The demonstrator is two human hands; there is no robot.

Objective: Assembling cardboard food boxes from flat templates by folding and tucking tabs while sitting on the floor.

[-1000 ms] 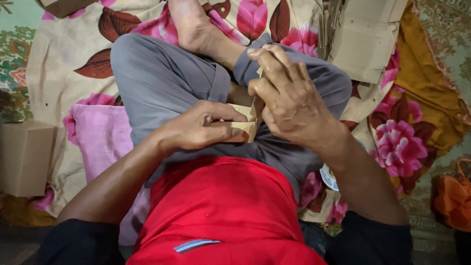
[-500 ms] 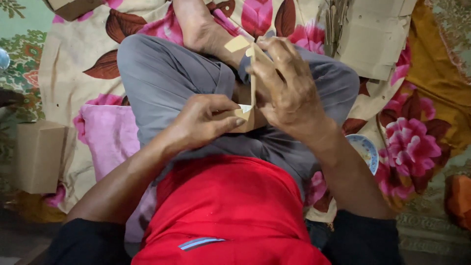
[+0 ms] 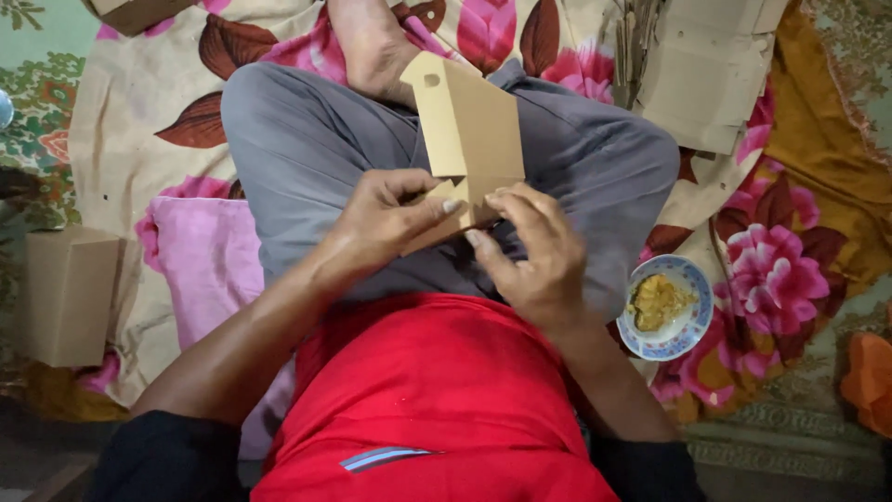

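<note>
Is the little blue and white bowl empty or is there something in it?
Not empty. The bowl on the flowered cloth holds a yellowish lump in its middle, with white rim bare around it. What the lump is, the picture cannot tell.

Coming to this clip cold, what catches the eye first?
Centre frame, the left hand and right hand pinch the lower edge of a tan cardboard piece held up over the crossed grey-trousered legs. Bright red shirt fills the bottom. At right, a small blue-rimmed dish with yellow paste sits on the flowered cloth, flat cardboard stacked above it.
</note>
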